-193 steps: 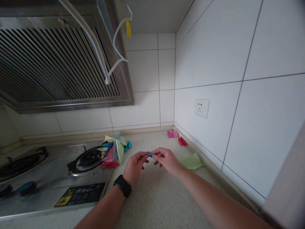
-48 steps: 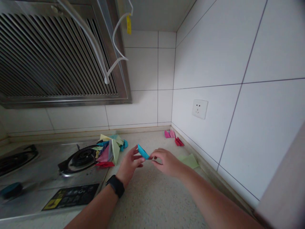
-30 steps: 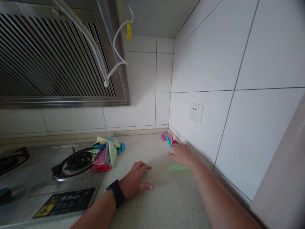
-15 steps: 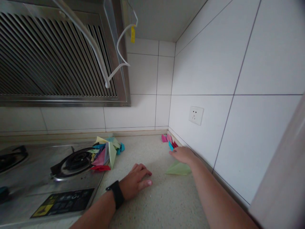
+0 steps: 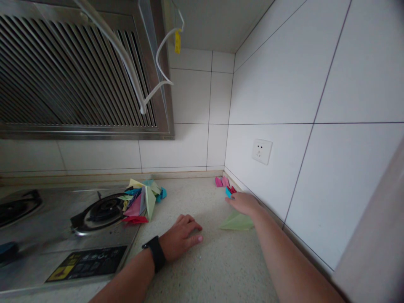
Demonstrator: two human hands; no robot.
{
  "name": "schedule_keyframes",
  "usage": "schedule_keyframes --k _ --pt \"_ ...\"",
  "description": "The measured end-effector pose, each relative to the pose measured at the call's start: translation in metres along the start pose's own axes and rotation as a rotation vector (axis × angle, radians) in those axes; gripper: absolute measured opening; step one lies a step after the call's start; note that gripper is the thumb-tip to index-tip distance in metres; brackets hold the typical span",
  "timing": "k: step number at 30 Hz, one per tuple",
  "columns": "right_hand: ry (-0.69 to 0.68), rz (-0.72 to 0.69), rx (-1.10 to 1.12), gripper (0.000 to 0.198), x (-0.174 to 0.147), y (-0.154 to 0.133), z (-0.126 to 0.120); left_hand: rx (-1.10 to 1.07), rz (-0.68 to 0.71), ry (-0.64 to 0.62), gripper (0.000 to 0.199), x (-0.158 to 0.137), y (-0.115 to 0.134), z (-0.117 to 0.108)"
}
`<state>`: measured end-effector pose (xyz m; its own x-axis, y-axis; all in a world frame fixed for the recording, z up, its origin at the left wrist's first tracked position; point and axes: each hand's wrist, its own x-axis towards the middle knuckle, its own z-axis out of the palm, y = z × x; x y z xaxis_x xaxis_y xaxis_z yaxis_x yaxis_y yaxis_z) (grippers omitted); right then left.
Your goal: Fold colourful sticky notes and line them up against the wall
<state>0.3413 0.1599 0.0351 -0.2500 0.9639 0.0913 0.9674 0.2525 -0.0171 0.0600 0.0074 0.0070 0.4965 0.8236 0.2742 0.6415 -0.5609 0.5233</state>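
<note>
On the pale speckled counter my left hand, with a black band on its wrist, rests palm down. Its fingers are loosely apart and hold nothing. My right hand reaches along the right wall, fingers closed at a small blue folded paper piece; its grip is partly hidden. A red folded paper touches or nearly touches the blue one. Just behind, in the corner, lie two pink paper pieces. Below my right hand a pale green folded paper lies on the counter, partly covered by my forearm.
A heap of colourful folded papers lies at the right edge of the gas stove, over part of a burner. Overhead hang a range hood and a white cable. A socket sits on the right wall.
The blue piece has shifted slightly right, closer against the red one, with my right hand beside it. A pale bit by the pink pieces no longer shows. My left hand stays put.
</note>
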Motion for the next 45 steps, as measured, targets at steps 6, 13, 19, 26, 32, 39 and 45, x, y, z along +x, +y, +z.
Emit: schedule_keyframes --k 6,13,19,26,32,39,45 --pt "0.043 -0.002 0.036 0.055 -0.001 -0.001 -0.001 0.013 0.018 0.001 0.042 0.000 0.001 -0.001" --pt "0.336 0.077 0.105 0.053 -0.005 -0.004 -0.024 0.005 0.017 0.011 0.043 -0.001 0.000 0.000" --pt "0.546 -0.326 0.320 0.026 -0.035 -0.058 -0.025 -0.001 0.020 0.007 0.044 0.000 0.001 -0.001" --pt "0.261 -0.786 0.228 0.011 -0.067 -0.112 -0.002 0.016 0.010 0.003 0.041 0.002 0.003 -0.001" --pt "0.231 -0.612 0.077 0.013 -0.061 -0.083 -0.015 0.016 0.009 -0.003 0.041 0.000 0.001 0.000" --pt "0.028 -0.381 -0.047 0.014 -0.058 -0.043 -0.025 -0.004 0.005 -0.003 0.035 -0.001 0.000 -0.001" --pt "-0.118 -0.280 -0.015 0.018 -0.059 -0.037 -0.028 0.002 -0.014 -0.011 0.032 -0.001 0.001 -0.001"
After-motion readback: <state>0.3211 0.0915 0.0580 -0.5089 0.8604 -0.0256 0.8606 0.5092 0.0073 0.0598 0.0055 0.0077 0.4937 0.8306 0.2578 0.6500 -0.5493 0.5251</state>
